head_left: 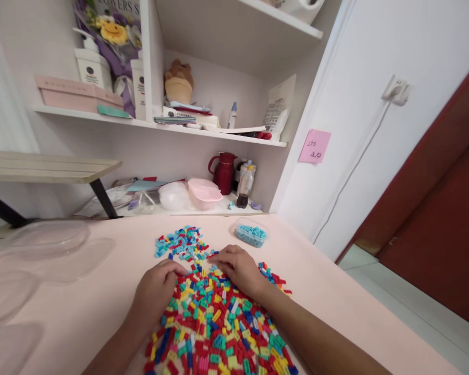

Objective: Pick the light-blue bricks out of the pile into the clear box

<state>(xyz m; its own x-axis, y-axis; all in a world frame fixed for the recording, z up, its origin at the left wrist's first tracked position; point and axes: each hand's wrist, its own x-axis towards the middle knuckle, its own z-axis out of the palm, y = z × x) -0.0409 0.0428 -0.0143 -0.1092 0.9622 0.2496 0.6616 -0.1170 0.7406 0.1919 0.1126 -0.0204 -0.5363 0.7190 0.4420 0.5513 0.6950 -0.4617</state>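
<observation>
A large spread of small toy building bricks (219, 317) in red, yellow, green, blue and white covers the table in front of me. My left hand (156, 286) rests at its left edge, fingers curled, index fingertip among the bricks; whatever they hold is hidden. Over the upper part of the spread is my right hand (238, 268), its fingers stretched leftward and touching bricks near a few blue and red ones. Beyond both hands lies a mostly light-blue group of bricks (180, 240). A clear plastic tub (250, 233) of light-blue bricks stands to its right.
Clear plastic containers and lids (47, 237) lie on the left of the pink-covered table (101, 302). Behind the table stand a pink basin (204, 194), a dark red jug (224, 173) and a bottle (245, 186). A wooden stand (50, 166) is at left.
</observation>
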